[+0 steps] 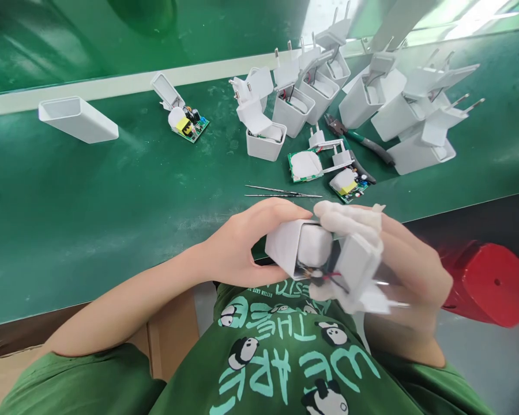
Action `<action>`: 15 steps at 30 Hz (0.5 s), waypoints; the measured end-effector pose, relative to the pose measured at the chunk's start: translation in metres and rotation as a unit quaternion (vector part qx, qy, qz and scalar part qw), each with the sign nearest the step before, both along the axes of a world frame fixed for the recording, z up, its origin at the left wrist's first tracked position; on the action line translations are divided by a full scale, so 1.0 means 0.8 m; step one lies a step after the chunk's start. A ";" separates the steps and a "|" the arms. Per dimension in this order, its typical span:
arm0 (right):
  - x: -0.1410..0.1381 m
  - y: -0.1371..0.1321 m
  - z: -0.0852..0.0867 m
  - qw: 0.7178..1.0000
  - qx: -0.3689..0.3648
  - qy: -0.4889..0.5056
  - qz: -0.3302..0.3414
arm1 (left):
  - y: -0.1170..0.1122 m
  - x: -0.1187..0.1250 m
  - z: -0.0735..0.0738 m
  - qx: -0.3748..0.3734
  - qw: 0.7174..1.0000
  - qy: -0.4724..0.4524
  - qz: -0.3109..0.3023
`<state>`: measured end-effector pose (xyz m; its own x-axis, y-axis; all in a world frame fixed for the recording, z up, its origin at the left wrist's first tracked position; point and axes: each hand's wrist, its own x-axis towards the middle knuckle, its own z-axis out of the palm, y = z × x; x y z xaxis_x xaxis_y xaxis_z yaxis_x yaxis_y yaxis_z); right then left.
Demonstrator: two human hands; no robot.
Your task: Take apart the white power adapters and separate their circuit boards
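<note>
- At the near edge of the green workbench point(134, 190), an open white adapter housing point(282, 248) sits in the clasp of the left hand point(237, 245), thumb and fingers on opposite walls.
- At its 3 o'clock, the right hand point(410, 259), with white finger cots point(350, 216), grips the plug cap point(360, 262); motion blurs the pins.
- Red and dark wires point(335, 278) join cap and housing; they look thin and easily strained, so the cap is best kept close.
- The housing seems light, stiff and rather smooth; its outer walls suit a hold better than the white pad point(315, 245) inside.
- At 12 o'clock, tweezers point(283, 191) lie just beyond the left hand, with a padded circuit board point(306, 165) behind.
- Toward 1 o'clock, another circuit board point(349, 183) and green-handled pliers point(367, 144) crowd the bench, backed by uncapped adapters point(294, 109).
- At 10 o'clock, well apart, lies an empty housing point(84, 121).
</note>
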<state>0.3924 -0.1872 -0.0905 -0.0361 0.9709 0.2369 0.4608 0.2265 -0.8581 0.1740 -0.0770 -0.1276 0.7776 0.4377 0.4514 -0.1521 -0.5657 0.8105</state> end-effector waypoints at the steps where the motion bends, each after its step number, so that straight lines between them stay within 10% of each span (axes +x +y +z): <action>1: 0.003 0.002 0.000 0.999 0.015 -0.028 0.030 | 0.000 0.000 -0.001 -0.029 0.999 0.008 -0.017; 9: 0.019 0.035 -0.004 0.972 0.054 -0.097 0.206 | 0.006 -0.002 0.004 -0.247 0.949 0.068 -0.184; 15: -0.009 0.036 -0.045 0.981 0.118 -0.148 0.039 | 0.022 -0.009 0.006 0.029 0.996 0.049 0.062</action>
